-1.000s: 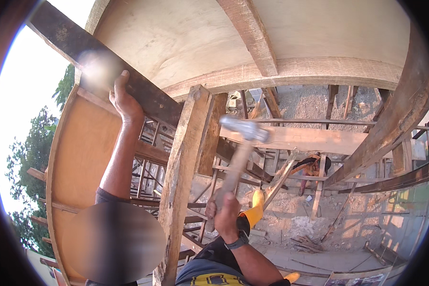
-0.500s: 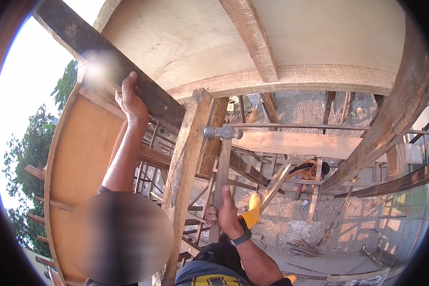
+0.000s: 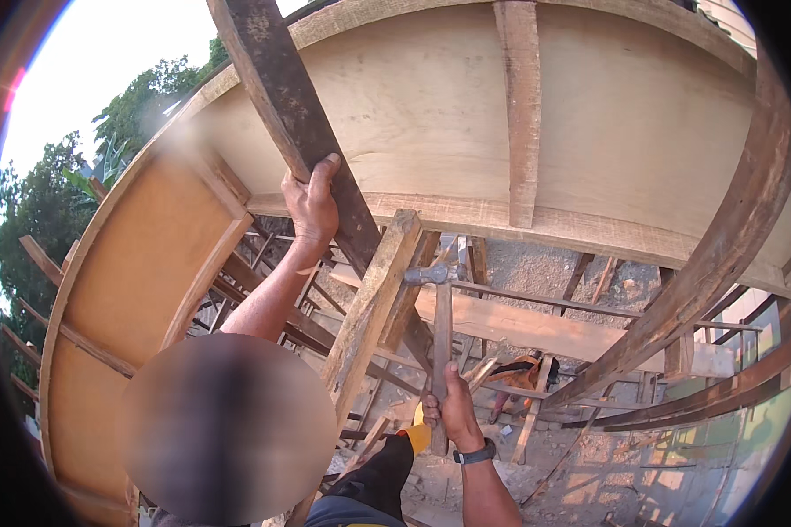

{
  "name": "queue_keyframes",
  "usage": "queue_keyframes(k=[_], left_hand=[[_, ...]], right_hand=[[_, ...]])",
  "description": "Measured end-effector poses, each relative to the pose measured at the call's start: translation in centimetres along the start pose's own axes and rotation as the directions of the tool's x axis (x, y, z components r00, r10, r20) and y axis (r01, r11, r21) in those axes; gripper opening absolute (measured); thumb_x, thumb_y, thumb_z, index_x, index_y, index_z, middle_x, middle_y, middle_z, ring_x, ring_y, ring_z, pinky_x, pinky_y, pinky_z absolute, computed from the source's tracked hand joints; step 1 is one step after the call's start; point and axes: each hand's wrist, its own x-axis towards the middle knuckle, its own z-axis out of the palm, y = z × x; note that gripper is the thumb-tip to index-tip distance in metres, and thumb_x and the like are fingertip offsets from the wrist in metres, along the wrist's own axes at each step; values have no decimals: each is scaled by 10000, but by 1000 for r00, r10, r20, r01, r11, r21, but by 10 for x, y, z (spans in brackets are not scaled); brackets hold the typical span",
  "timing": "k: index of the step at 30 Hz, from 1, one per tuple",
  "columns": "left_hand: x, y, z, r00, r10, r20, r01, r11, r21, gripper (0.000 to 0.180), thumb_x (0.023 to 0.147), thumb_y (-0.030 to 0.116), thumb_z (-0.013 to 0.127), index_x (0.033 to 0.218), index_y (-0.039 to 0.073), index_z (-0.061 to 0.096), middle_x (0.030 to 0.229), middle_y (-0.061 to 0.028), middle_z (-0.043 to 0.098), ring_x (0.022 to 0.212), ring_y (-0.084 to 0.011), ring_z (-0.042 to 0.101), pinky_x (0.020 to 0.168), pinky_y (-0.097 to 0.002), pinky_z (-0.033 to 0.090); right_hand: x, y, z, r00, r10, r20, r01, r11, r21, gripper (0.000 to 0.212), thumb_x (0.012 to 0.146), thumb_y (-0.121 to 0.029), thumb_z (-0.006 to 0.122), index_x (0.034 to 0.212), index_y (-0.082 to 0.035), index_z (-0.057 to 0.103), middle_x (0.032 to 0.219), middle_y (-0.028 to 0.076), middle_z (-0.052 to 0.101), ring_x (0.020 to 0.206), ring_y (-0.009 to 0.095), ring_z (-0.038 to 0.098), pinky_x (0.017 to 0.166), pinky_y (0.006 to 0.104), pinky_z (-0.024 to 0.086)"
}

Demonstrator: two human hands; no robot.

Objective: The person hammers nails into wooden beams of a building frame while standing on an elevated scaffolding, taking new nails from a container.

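Observation:
My left hand [image 3: 312, 202] grips the edge of a long dark wooden plank [image 3: 286, 97], its thumb over the plank's face. The plank slants from the top left down to an upright timber post [image 3: 378, 294], behind which its lower end passes out of sight. In my right hand [image 3: 455, 408] is a hammer [image 3: 442, 329], held by its wooden handle with the thumb along it. The metal hammer head points up and sits right beside the post; I cannot tell whether they touch.
Beyond the plank curves a plywood panel [image 3: 413, 114] with timber ribs; an orange-brown panel [image 3: 141, 272] stands at left. A curved beam [image 3: 685, 255] crosses the right. Far below, a person in orange [image 3: 518, 373] is on rubble ground among timbers. A blurred oval hides the lower left.
The view has shifted, with more of the panels showing. The plank now leans more steeply, and my left hand wraps its edge more fully. The hammer remains beside the post.

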Motion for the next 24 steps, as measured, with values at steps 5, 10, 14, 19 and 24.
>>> queue_keyframes(k=[5,10,14,19,24], left_hand=[[5,-8,-22,995,-96,14,95,994,53,382,807,316,702,951,-35,656,825,-146,703,789,-262,686,711,-385,518],[-21,22,-73,976,-127,176,56,930,364,746,784,661,650,1063,-31,634,711,-181,649,758,-320,679,720,-447,520],[-122,32,-167,754,-513,410,454,858,240,762,787,685,648,1047,-32,629,673,-138,617,707,-296,664,691,-436,512],[-265,39,-242,555,-641,530,684,715,149,777,793,675,659,1124,-25,604,773,-159,627,770,-291,667,679,-428,498],[-300,63,-253,506,-717,479,837,542,-75,801,769,658,709,1173,-18,562,737,-67,508,709,-194,541,626,-359,422]], right_hand=[[-58,16,12,872,-288,-396,175,939,-297,577,972,-643,430,967,-79,553,636,-7,452,457,113,423,413,280,388],[-118,-4,12,812,-418,-407,30,726,-687,458,991,-530,509,1029,-74,536,660,-8,468,482,102,446,420,269,397],[-173,-36,44,767,-499,-404,-189,425,-885,294,1015,-331,545,1105,-69,448,640,15,492,458,80,461,390,245,387],[-163,-100,177,872,-414,262,22,-500,-866,251,1034,-272,493,1024,-22,512,682,40,587,444,69,473,399,251,383],[-70,-96,348,836,-42,547,17,-995,-102,297,980,-287,566,1201,-88,571,753,176,656,689,384,646,606,470,480]])
